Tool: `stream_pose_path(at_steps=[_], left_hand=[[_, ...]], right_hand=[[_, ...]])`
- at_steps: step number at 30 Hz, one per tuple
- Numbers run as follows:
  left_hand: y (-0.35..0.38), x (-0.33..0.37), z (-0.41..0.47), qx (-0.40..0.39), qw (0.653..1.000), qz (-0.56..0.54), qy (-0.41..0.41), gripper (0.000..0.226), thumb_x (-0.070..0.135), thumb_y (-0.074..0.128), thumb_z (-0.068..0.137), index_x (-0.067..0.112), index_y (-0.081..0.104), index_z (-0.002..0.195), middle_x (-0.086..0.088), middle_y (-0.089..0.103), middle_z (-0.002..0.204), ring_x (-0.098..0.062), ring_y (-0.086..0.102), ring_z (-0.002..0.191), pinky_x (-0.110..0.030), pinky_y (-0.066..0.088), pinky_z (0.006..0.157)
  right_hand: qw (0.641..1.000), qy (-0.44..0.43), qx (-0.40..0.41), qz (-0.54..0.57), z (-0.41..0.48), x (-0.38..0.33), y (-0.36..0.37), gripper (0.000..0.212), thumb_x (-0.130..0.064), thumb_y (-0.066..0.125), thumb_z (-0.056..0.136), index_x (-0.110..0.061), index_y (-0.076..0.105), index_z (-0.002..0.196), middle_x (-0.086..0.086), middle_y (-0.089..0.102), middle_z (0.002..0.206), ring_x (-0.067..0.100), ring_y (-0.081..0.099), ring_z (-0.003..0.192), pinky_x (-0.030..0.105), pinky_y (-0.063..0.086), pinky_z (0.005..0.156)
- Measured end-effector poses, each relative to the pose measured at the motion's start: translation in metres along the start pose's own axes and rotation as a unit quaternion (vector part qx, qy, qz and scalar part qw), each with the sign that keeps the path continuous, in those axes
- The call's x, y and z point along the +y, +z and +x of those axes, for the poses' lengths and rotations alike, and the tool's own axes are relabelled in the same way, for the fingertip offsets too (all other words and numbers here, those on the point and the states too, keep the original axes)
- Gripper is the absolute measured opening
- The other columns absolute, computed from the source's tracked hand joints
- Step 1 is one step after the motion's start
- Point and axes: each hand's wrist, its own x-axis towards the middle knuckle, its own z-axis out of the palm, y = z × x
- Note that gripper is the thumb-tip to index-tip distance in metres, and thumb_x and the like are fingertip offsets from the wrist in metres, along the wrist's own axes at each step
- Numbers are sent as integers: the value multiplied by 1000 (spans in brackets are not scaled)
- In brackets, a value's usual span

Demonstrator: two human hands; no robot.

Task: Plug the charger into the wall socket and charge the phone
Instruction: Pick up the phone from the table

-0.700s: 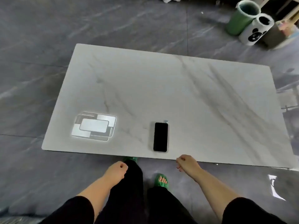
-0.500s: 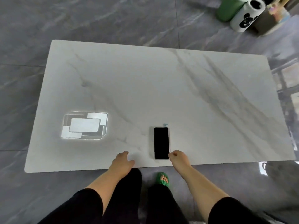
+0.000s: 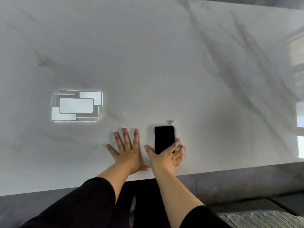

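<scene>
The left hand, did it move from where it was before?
Yes. The left hand went forward from below the table's near edge onto the table, lying flat left of the phone.

The table (image 3: 164, 63) under both hands is white marble with grey streaks. Against the right hand (image 3: 166, 157), the phone (image 3: 164, 139) shows a black screen with a pale edge. Both sleeves (image 3: 92, 198) are black.

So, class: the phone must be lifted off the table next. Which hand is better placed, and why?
The right hand. Its thumb and fingers already straddle the lower end of the phone, while the left hand lies flat and spread on the table beside it.
</scene>
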Motion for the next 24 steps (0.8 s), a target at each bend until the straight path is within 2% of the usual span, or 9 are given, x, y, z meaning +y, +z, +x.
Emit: stream_pose_path(at_steps=[4,9,12,14,17,19,21,22,24], left_hand=[[2,0,7,-10,1000,-10,-8,161,82,63,20,39,-58,117,-7,-69,122,-35,-64,110,-64,-45,73],[3,0,7,-1,1000,-2,-6,162,82,63,17,40,-54,122,-6,-66,127,-35,-62,114,-62,-47,73],[4,-2,6,-2,1000,6,-2,163,81,66,18,40,-52,124,-6,-66,128,-35,-62,115,-62,-47,72],[4,-2,6,-3,1000,7,1,164,77,71,22,41,-53,122,-5,-67,126,-35,-63,113,-62,-47,71],[1,-1,3,-6,1000,8,7,163,74,75,29,40,-58,115,-5,-71,119,-34,-67,106,-62,-45,70],[-3,-2,-1,-12,1000,11,23,160,72,77,35,40,-61,111,-4,-73,115,-33,-69,101,-65,-38,76],[-9,-5,-6,-25,998,16,50,156,69,77,44,42,-61,109,-3,-74,113,-34,-66,104,-71,-26,93],[-15,-9,-10,-31,997,16,65,153,67,77,48,43,-59,113,-3,-72,117,-35,-62,111,-71,-18,100],[-29,-17,-23,-27,995,11,96,142,62,77,56,45,-42,132,-3,-56,140,-36,-43,133,-68,-1,110]], right_hand=[[997,-44,60,27,1,11,12,113,-76,63,59,-38,-1,144,-1,2,154,27,6,142,53,14,114],[987,-117,107,29,5,17,7,104,-65,66,70,-12,22,147,13,33,149,31,29,134,47,27,110],[985,-141,91,29,10,16,-5,96,-58,70,69,-9,31,142,12,41,141,31,41,128,44,41,104],[986,-148,73,36,15,15,-15,92,-52,70,67,-9,32,139,10,44,133,29,49,119,41,48,95],[987,-151,29,52,19,13,-30,83,-45,70,63,-9,37,130,7,46,120,26,53,104,35,50,80],[987,-139,-22,84,20,12,-41,71,-44,70,61,-12,41,117,3,49,109,23,57,93,31,47,68],[981,-104,-77,147,16,12,-53,60,-41,72,61,-13,44,106,2,54,99,18,59,81,27,42,56],[975,-82,-98,181,13,13,-59,56,-38,72,62,-11,47,104,3,57,94,16,59,75,25,40,53],[966,-50,-126,221,0,14,-74,43,-32,70,68,-8,53,99,5,59,82,17,55,65,25,39,51]])
